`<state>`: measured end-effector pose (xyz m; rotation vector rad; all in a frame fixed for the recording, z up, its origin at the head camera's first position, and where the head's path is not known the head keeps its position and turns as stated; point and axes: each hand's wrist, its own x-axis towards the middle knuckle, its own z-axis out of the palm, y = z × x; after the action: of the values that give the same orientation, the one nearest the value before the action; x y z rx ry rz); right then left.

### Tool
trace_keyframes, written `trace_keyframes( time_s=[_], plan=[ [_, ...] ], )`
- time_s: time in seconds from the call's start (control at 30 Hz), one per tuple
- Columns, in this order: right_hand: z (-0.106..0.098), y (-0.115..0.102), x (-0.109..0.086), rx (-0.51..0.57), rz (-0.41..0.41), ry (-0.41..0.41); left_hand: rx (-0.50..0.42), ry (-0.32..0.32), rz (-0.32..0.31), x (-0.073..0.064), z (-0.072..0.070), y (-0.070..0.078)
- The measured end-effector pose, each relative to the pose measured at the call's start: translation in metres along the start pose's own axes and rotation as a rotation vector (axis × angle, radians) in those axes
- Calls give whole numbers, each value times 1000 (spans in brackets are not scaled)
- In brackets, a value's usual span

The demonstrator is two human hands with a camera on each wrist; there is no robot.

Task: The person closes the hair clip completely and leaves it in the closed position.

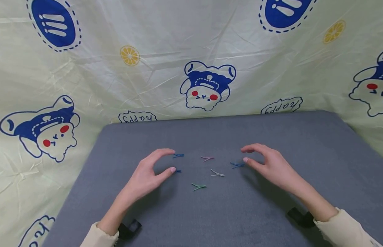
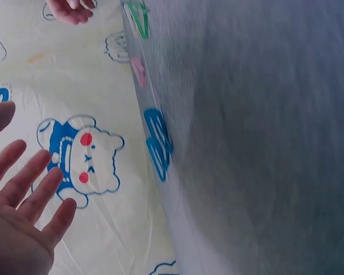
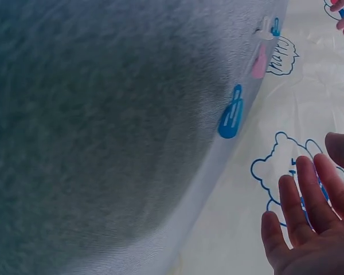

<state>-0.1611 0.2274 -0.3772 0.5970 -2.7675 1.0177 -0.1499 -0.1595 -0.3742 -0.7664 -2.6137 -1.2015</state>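
Observation:
Several small V-shaped plastic clothespins lie spread on the grey tabletop. My left hand (image 1: pixel 148 174) is held over the table with thumb and fingers apart and nothing between them. Its fingertips overlap a far blue clothespin (image 1: pixel 178 155) and a nearer blue clothespin (image 1: pixel 178 171), partly hidden by the thumb. On the other side my right hand (image 1: pixel 270 166) hovers in the same way, its thumb tip at the end of a third blue clothespin (image 1: pixel 237 165). Between the hands lie a pink clothespin (image 1: pixel 207 159), a white clothespin (image 1: pixel 217 173) and a green clothespin (image 1: pixel 199 187).
The grey cloth-covered table (image 1: pixel 228 219) reaches back to a pale printed curtain (image 1: pixel 160 82), which also hangs along the sides. A dark wrist-camera mount (image 1: pixel 129 229) sits below the left wrist, another mount (image 1: pixel 301 218) below the right.

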Motion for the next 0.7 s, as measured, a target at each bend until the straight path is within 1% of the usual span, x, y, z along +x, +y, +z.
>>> trace_keyframes(
  time_s=[0.13,0.37,0.7],
  plan=[
    [2,6,3,-2,11,-26,-34,17,-5,0,5,5],
    [4,17,4,1,29,-85,-39,15,-18,0,10,6],
    [3,31,8,10,-27,-140,-41,22,-5,0,8,4]
  ],
)
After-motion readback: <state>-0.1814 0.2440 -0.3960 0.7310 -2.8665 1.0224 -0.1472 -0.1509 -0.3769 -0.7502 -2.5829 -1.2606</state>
